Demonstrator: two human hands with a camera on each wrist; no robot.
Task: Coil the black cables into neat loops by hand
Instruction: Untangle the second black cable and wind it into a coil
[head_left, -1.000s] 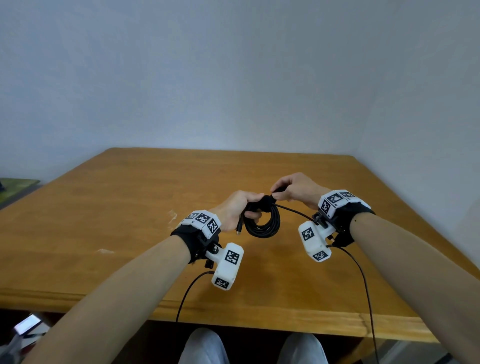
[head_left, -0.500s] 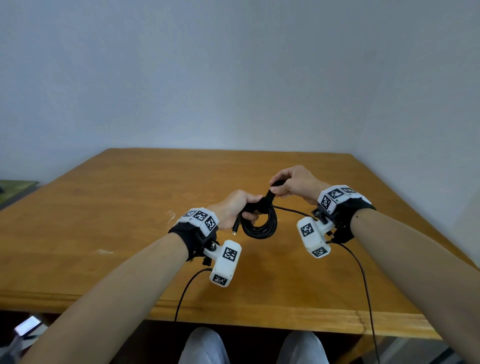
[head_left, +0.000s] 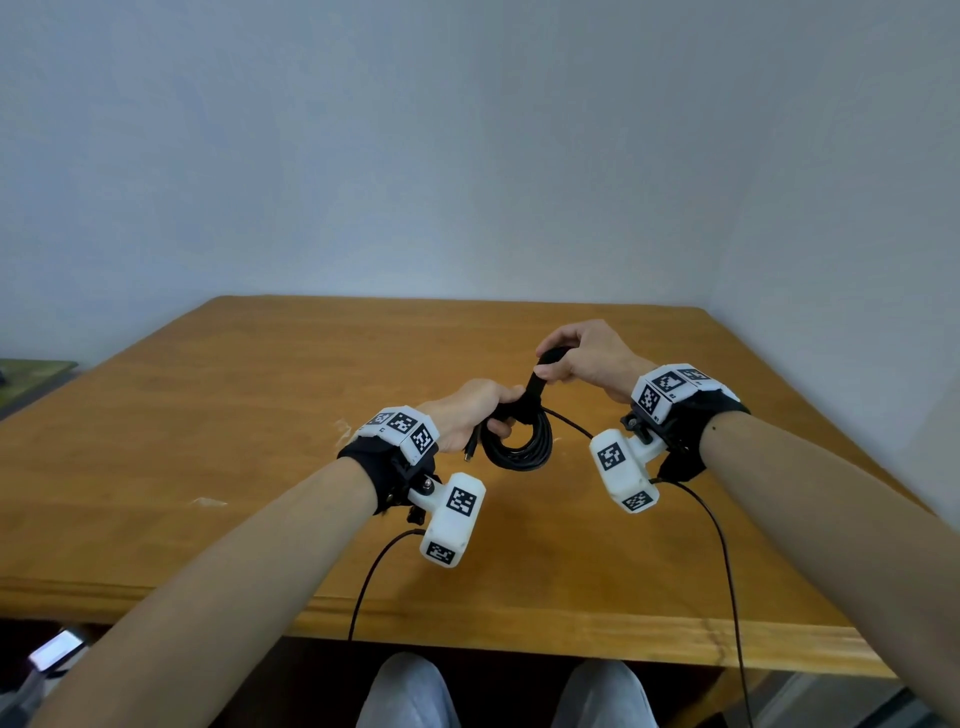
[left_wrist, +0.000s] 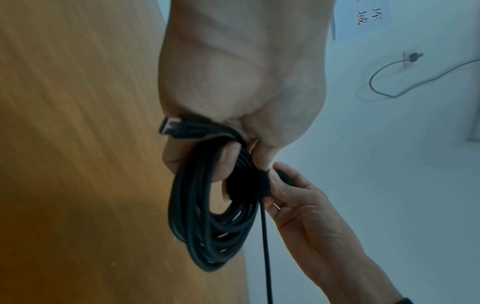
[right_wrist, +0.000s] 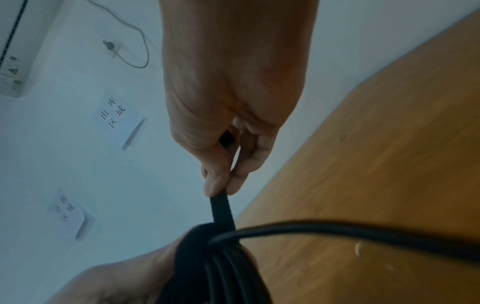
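Note:
A black cable wound into a small coil (head_left: 519, 449) hangs above the wooden table (head_left: 234, 441). My left hand (head_left: 470, 415) grips the top of the coil (left_wrist: 207, 226), fingers curled through the loops, and a USB plug (left_wrist: 172, 128) sticks out by the palm. A black fabric strap (head_left: 535, 384) wraps the bundle. My right hand (head_left: 576, 358) pinches the strap's free end (right_wrist: 222, 211) between thumb and fingers and holds it taut, up and away from the coil (right_wrist: 223, 271).
Thin black leads (head_left: 727, 571) run from both wrist cameras over the table's near edge (head_left: 519, 623). Walls close the table in behind and on the right. A phone (head_left: 54, 647) lies low at the left, and paper labels (right_wrist: 119, 115) hang on the wall.
My right hand has risen and drawn the strap out longer and tighter above the coil. The left hand has kept its grip and shifted slightly up.

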